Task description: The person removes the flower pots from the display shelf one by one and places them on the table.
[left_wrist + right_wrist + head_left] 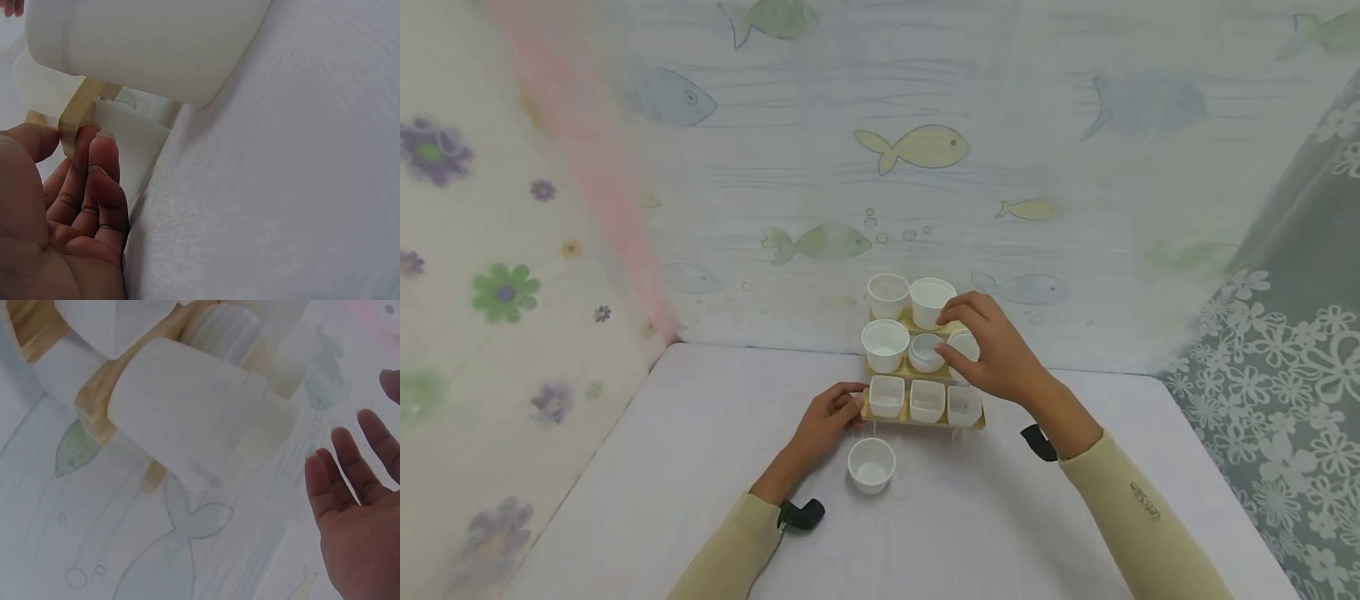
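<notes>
A tiered wooden rack (917,422) holds rows of white cups at the table's back. My left hand (823,421) pinches the left end of its front tier between thumb and fingers, the wooden edge (75,115) showing in the left wrist view. Square cups (927,400) fill the front tier. On the middle one, a small ribbed cup (926,355) sits between two round cups, the right one partly covered by my right hand (992,350). That hand hovers with fingers spread, apart from the large cup (181,406) in the right wrist view. Round cups (888,296) stand on the top tier.
A loose round white cup (871,468) stands on the white tabletop (715,467) in front of the rack, close to my left hand. Directly behind the rack rises a fish-print backdrop (820,192). A lace-patterned grey curtain (1285,400) hangs at the right.
</notes>
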`<state>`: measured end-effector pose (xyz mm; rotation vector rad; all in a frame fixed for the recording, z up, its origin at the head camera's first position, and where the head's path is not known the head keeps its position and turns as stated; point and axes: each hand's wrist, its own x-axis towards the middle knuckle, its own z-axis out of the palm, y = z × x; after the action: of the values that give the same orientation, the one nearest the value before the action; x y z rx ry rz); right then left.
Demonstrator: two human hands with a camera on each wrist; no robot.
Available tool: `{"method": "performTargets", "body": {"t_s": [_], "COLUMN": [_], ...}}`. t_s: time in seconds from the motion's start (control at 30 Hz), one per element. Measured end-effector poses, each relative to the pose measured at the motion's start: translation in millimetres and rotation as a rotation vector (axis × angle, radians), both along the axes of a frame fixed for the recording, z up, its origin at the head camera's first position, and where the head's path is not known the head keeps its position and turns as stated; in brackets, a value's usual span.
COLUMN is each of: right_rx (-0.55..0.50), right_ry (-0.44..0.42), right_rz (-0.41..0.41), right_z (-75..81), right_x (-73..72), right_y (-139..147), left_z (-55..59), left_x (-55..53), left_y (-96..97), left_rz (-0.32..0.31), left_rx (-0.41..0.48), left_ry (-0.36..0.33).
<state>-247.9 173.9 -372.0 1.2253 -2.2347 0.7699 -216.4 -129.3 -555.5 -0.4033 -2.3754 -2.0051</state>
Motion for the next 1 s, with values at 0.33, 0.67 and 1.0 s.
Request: {"method": "performTargets", "body": {"t_s": [0.33,0.67,1.0], "right_rx": [0.037,0.107,0.187], "right_ry": [-0.081,-0.278,-0.402], "right_rz": [-0.101,-0.176,-0.215], "right_z": [11.2,12.3,9.4], "right_x": [-21.7,-31.7,-41.8], "right_y": [8.7,10.5,8.6], "left_z": [-1.2,-2.5,-2.1], "left_x": [-3.7,-0.7,-2.7], "left_y": [0.0,-1.9,-0.7], "left_rz": [-0.008,-0.004,-0.004], "left_rx": [-0.012,-0.014,-0.001], "left_ry": [0.003,-0.011,-0.015]}}
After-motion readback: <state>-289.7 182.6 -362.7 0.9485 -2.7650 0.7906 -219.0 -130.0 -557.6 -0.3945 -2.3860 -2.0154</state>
